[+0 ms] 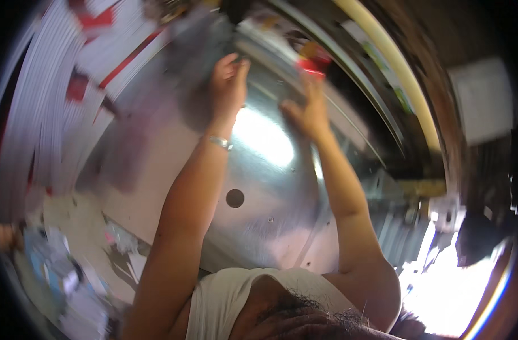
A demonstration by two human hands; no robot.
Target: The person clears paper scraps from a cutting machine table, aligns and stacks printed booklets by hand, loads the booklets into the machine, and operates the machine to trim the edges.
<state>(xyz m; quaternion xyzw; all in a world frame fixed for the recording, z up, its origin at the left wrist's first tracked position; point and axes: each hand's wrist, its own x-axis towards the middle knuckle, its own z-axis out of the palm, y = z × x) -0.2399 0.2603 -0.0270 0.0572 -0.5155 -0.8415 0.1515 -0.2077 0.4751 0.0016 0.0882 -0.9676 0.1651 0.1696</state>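
At one o'clock, the right hand (311, 113) stretches toward a red object (314, 63), axis and grip unclear. Near eleven, the left hand (229, 88) curls empty.

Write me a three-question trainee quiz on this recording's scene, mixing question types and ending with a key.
1. Which hand is nearer the red item?
2. True or false: the silver band is on the right wrist.
3. What shape is the large dark hole in the metal surface?
A) square
B) round
C) triangular

Key:
1. The right hand; blur hides whether it touches.
2. False; the silver band is on the left wrist.
3. B
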